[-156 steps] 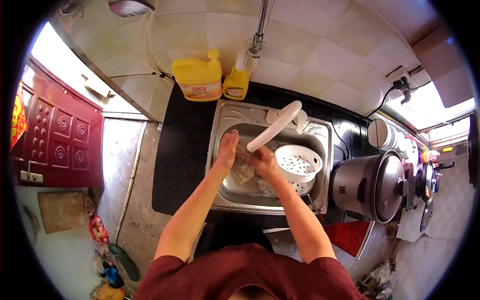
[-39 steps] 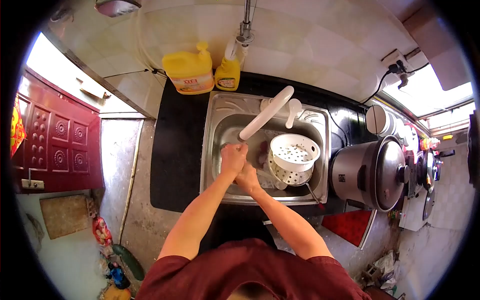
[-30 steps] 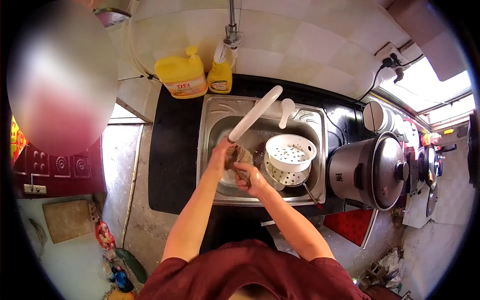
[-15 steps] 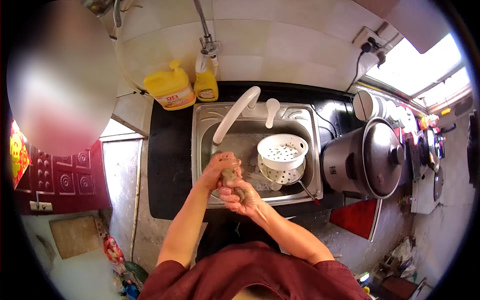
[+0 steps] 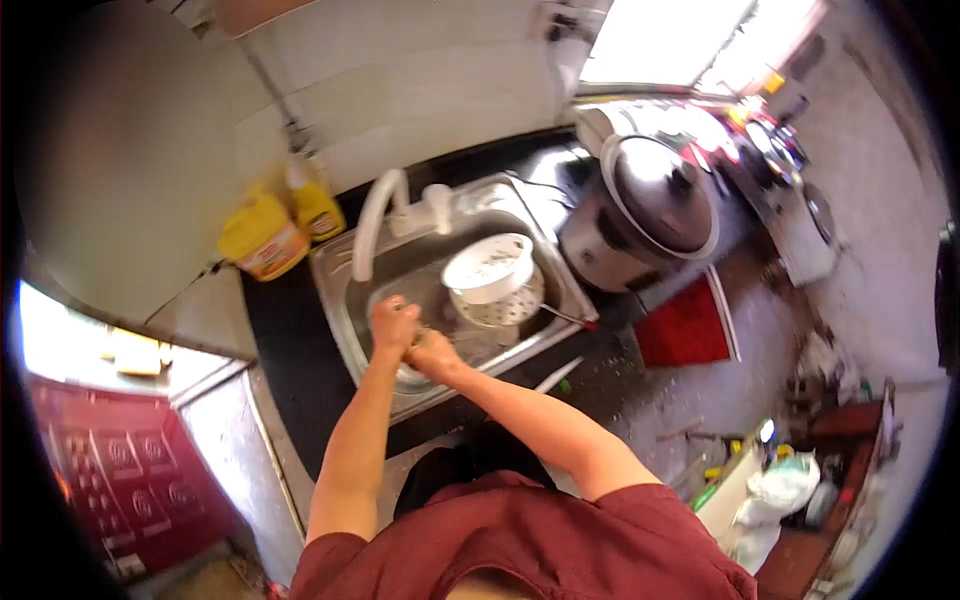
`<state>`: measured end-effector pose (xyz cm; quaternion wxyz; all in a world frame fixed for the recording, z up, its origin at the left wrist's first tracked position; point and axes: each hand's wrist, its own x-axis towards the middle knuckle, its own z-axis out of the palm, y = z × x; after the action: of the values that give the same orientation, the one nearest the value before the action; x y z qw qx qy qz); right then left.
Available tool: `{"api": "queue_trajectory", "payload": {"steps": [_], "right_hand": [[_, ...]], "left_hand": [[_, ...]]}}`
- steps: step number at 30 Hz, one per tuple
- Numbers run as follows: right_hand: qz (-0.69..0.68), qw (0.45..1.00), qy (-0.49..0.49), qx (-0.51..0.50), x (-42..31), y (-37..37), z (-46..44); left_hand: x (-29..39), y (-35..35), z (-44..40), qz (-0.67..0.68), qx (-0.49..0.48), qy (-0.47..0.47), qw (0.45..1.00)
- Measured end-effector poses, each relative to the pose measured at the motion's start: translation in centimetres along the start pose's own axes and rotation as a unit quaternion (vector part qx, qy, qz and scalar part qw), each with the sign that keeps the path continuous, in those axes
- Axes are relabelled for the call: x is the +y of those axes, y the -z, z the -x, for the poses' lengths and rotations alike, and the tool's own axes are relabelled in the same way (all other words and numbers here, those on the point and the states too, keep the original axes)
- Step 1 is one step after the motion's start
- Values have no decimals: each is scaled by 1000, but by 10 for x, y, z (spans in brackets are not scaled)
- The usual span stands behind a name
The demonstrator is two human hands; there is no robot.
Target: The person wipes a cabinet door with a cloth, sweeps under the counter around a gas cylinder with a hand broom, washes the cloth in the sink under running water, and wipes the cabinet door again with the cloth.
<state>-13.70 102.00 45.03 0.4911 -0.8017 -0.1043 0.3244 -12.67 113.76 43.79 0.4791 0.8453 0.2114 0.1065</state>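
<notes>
My left hand (image 5: 392,326) and my right hand (image 5: 434,354) are closed close together over the near left part of the sink (image 5: 348,330). A wet brownish dishcloth (image 5: 418,334) is gripped between them, mostly hidden by the fingers. Just above my left hand is the end of the white faucet (image 5: 374,222). Right of the hands, inside the sink, a white basket with holes (image 5: 490,285) holding small scraps rests on a metal strainer (image 5: 500,308), whose handle reaches over the sink's rim.
A large rice cooker (image 5: 615,250) stands right of the sink. A yellow jug (image 5: 262,238) and a yellow spray bottle (image 5: 318,210) stand behind it at left. A knife-like white blade (image 5: 558,376) lies near the front edge. Bags (image 5: 785,485) are piled at lower right.
My view has turned, so the sink appears tilted and shifted left, and more of the right side shows. Both hands still grip the dishcloth, which is now less visible.
</notes>
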Motion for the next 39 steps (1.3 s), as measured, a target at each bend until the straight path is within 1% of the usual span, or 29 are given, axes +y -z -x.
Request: {"api": "queue_trajectory", "payload": {"steps": [1, 2, 4, 6, 7, 10, 11, 14, 15, 16, 18, 19, 20, 21, 22, 24, 25, 26, 28, 30, 31, 32, 34, 36, 37, 38, 39], "right_hand": [[50, 997, 20, 56, 21, -16, -12], [61, 995, 44, 61, 30, -19, -14], [117, 983, 24, 139, 25, -24, 0], [143, 971, 87, 173, 22, -17, 25], [165, 968, 100, 163, 29, -13, 29], [143, 973, 39, 175, 38, 9, 56], [142, 975, 2, 169, 39, 25, 69], [86, 972, -82, 202, 51, 79, 117], [70, 968, -101, 218, 70, 93, 126], [41, 963, -109, 242, 74, 111, 146], [25, 956, -89, 277, 99, 141, 177], [-13, 960, -104, 260, 96, 162, 200], [-86, 958, -93, 256, 98, 178, 222], [-143, 949, -88, 265, 95, 196, 249], [-200, 938, -78, 273, 95, 214, 273], [-316, 908, -37, 273, 130, 245, 308], [-362, 889, -21, 281, 142, 261, 331], [-411, 863, 19, 291, 164, 273, 348], [-450, 824, -9, 342, 184, 304, 396], [-361, 793, 42, 489, 243, 325, 421], [-383, 783, 9, 490, 250, 341, 449], [-401, 754, 21, 520, 267, 353, 466], [-475, 693, 65, 539, 293, 376, 501], [-525, 646, 63, 551, 324, 396, 529], [-550, 621, 61, 555, 342, 405, 541], [-579, 582, 48, 568, 367, 415, 551], [-608, 543, 55, 577, 360, 426, 568]], "left_hand": [[-4, -2, 2, 1, 15, -18, 1000], [-7, -5, 6, 3, 32, -34, 999], [1, -7, 20, 58, 34, 17, 998], [-7, -16, 31, -13, 73, -56, 996], [-7, -17, 37, -35, 50, -45, 997], [0, -41, 63, 47, 5, -36, 998], [-12, -55, 66, 109, -64, 3, 992], [17, -99, 97, 224, -178, 31, 958], [23, -118, 107, 212, -213, 44, 953], [43, -129, 119, 191, -270, 80, 940], [138, -128, 152, 218, -365, 197, 883], [125, -160, 153, 254, -402, 173, 863], [113, -194, 157, 290, -438, 149, 838], [151, -196, 172, 315, -482, 213, 790], [170, -209, 184, 310, -525, 196, 768], [218, -234, 215, 330, -557, 193, 738], [225, -260, 230, 352, -550, 194, 732], [233, -280, 247, 346, -556, 173, 736], [258, -317, 286, 352, -586, 85, 725], [287, -348, 329, 334, -584, -12, 740], [304, -358, 350, 313, -598, -34, 737], [317, -369, 365, 292, -610, -56, 734], [327, -408, 388, 222, -565, -257, 752], [345, -431, 406, 200, -548, -353, 732], [355, -442, 411, 206, -561, -313, 738], [362, -452, 414, 209, -572, -272, 745], [353, -473, 410, 238, -549, -272, 753]]}}
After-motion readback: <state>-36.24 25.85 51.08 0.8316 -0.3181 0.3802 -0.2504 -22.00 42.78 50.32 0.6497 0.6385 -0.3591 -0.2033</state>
